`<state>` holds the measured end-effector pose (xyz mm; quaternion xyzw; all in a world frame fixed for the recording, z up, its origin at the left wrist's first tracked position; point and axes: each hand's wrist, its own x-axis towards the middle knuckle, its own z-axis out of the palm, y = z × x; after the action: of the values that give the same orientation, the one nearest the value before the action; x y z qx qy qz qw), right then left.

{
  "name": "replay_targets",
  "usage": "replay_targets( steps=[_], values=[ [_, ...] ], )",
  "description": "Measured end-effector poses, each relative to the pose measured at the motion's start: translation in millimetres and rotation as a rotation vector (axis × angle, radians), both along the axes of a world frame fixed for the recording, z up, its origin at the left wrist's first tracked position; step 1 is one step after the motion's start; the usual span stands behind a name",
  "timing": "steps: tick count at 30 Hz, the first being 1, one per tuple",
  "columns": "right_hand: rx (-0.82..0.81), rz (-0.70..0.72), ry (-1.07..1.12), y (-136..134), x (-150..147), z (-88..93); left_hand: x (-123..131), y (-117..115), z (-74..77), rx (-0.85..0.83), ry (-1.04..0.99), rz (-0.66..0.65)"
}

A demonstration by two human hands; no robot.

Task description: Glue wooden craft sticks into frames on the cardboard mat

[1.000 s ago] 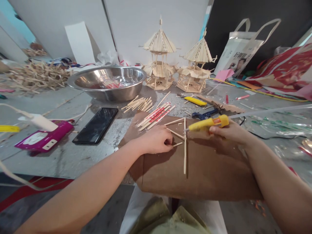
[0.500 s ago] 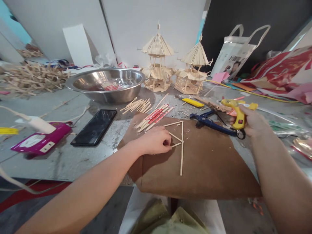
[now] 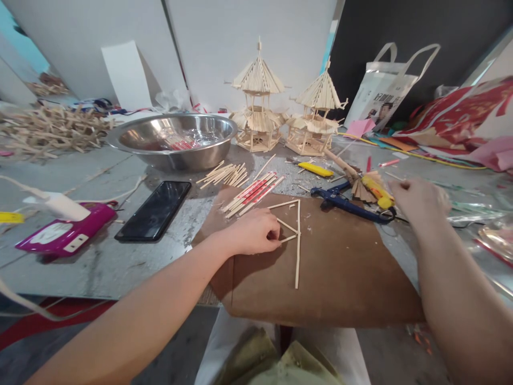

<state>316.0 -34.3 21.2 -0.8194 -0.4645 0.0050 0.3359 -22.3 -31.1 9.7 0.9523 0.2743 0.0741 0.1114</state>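
Observation:
My left hand (image 3: pixel 258 232) rests on a brown board (image 3: pixel 336 289), its fingers pinched on the end of a thin wooden stick (image 3: pixel 289 238). That stick meets a longer upright stick (image 3: pixel 297 256), and other sticks join it in an angular frame. To the right, my right hand (image 3: pixel 420 203) is off the yellow glue gun (image 3: pixel 374 191), just beside its handle. Its fingers are loosely curled with a gap between them, somewhat blurred, and nothing shows in them. Blue-handled cutters (image 3: pixel 340 200) lie by the glue gun.
Loose sticks (image 3: pixel 224 175) and red-banded sticks (image 3: pixel 256 193) lie behind my left hand. Further back stand a steel basin (image 3: pixel 172 158) and two stick pavilions (image 3: pixel 258 117) (image 3: pixel 315 125). A phone (image 3: pixel 154 211), purple power strip (image 3: pixel 68 227) and yellow cutter knife (image 3: pixel 316 169) lie around.
My right hand has set the yellow glue gun down by the blue cutters and let go of it. My left hand stays pinched on the stick.

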Motion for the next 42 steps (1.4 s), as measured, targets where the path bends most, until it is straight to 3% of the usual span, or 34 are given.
replay_targets(
  steps=[1,3,6,7,12,25,30,42],
  values=[
    [-0.03,-0.046,-0.16,-2,-12,0.9,0,0,0.2,0.002,-0.002,0.001],
    [-0.045,0.148,-0.293,-6,-42,-0.8,0,0,0.5,0.01,-0.007,0.001],
    [-0.123,0.72,-0.336,-11,-86,-8.9,0,0,0.6,0.022,-0.003,-0.004],
    [-0.141,0.829,-0.372,-13,-97,-12.1,0,0,0.5,0.023,0.0,-0.004],
    [-0.207,1.098,-0.406,-14,-118,-25.7,0,0,-0.8,0.026,0.022,0.006],
    [-0.166,1.218,-0.346,-12,-122,-31.1,1,0,-1.1,0.032,0.023,-0.004],
    [-0.134,1.165,-0.331,-14,-124,-29.9,1,-1,-0.3,0.029,0.032,-0.008],
    [-0.094,1.225,-0.314,-13,-125,-36.7,1,0,0.7,0.024,0.044,-0.006]
  ],
)
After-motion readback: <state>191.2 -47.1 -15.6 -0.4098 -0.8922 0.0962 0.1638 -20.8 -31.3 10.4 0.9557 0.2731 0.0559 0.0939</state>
